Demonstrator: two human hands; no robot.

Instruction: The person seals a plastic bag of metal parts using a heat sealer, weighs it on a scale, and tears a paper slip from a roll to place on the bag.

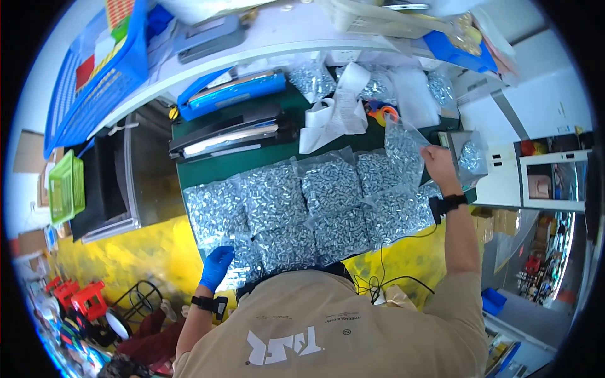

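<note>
Two rows of clear plastic bags packed with small silvery metal parts (275,200) cover the front of a dark green tabletop (217,171). At the right of the rows, my bare right hand (441,169) is closed on the upper edge of a similar bag (403,150), which hangs tilted over the far row. My left hand (218,266), in a blue glove, is at the front left corner of the rows, against the nearest bag (242,259). Its fingers are curled together, and what they may hold is hidden.
Behind the rows lie a black folder (230,135), a blue binder (236,93), a crumpled white paper strip (337,113) and an orange tape dispenser (382,112). A shelf (283,49) crosses above. Cables (378,283) hang at the front edge. Another person (148,337) is at lower left.
</note>
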